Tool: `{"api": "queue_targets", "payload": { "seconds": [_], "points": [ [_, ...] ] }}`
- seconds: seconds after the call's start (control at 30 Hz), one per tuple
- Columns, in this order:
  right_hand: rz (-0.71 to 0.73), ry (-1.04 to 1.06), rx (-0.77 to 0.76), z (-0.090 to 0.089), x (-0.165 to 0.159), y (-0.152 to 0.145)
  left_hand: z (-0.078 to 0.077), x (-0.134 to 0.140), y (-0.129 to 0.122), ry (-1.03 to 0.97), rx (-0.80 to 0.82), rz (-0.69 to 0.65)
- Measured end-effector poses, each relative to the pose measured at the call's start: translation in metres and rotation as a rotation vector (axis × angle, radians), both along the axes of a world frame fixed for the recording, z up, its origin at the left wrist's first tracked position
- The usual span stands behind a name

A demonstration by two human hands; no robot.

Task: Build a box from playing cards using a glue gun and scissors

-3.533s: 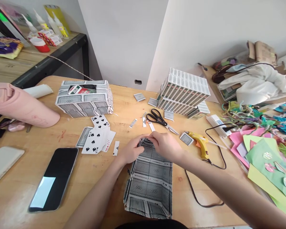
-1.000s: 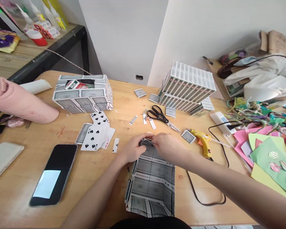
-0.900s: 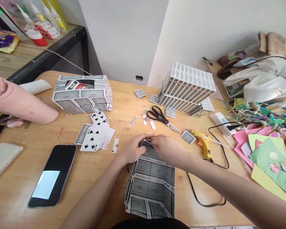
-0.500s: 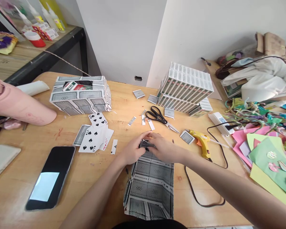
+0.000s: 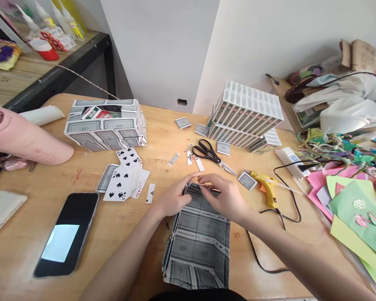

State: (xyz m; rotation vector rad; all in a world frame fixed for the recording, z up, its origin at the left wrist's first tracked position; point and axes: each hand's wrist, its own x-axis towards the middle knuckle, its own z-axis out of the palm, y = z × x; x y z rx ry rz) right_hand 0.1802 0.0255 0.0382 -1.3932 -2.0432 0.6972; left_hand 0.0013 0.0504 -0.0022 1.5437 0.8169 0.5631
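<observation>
An open box made of grey-backed playing cards lies in front of me, its inside facing up. My left hand is closed round its far left corner, fingers behind the far wall and thumb inside. With thumb and fingers together, my right hand pinches the top edge of that far wall. Just beyond my hands are cut card strips and black-handled scissors. To the right are a folded card piece and a yellow glue gun.
A finished-looking card box stands back left. Card packs are stacked back right. Loose playing cards and a phone lie left. A power strip, black cord and coloured paper lie right.
My right hand has shifted slightly right along the far wall, and its fingers have lifted into a pinch at the edge. My left hand stays at the corner.
</observation>
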Motion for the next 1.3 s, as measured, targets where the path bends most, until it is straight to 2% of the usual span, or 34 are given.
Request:
{"api": "queue_targets", "payload": {
  "seconds": [0.23,0.5,0.8,0.93,1.03,1.17,1.3],
  "points": [
    [-0.077,-0.088,0.061,0.0,-0.003,-0.003,-0.002,0.001,0.001,0.031,0.01,-0.027],
    [-0.145,-0.367,0.058,-0.008,-0.011,-0.009,-0.004,0.004,0.001,-0.03,0.053,-0.01],
    [-0.154,-0.52,-0.09,0.004,-0.021,-0.003,-0.001,0.006,0.002,-0.059,0.057,-0.002],
    [-0.151,-0.561,-0.112,0.007,-0.023,-0.003,-0.001,0.008,0.001,-0.047,0.045,0.007],
    [-0.148,-0.516,-0.101,0.003,-0.021,-0.003,-0.001,0.009,0.0,-0.068,0.02,0.026],
    [-0.148,-0.34,-0.034,-0.006,-0.02,-0.003,0.002,0.007,-0.001,-0.094,-0.013,0.053],
    [-0.176,-0.113,0.087,0.004,-0.021,0.002,0.0,0.001,-0.002,-0.091,0.018,0.08]
  ]
}}
